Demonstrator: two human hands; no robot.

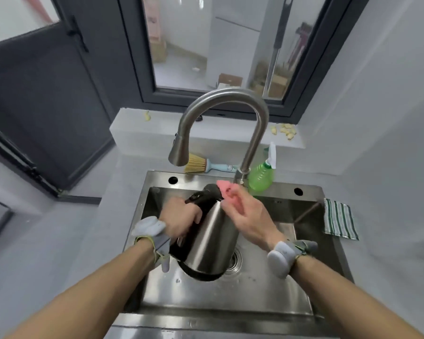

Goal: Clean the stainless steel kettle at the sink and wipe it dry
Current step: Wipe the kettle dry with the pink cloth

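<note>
A stainless steel kettle (209, 237) with a black lid, handle and base hangs tilted over the steel sink (230, 311), its top pointing away from me. My left hand (181, 220) grips the black handle on the kettle's left side. My right hand (247, 217) holds a pink sponge (227, 189) against the kettle's upper right, near the lid. The sponge is partly hidden by my fingers. The tall curved faucet (220, 101) arches above the kettle; I see no water running.
A striped green-and-white cloth (339, 220) lies on the sink's right rim. A green spray bottle (261, 176) and a straw brush (201, 165) sit behind the sink. The drain (235, 259) shows beneath the kettle. A window and ledge lie beyond.
</note>
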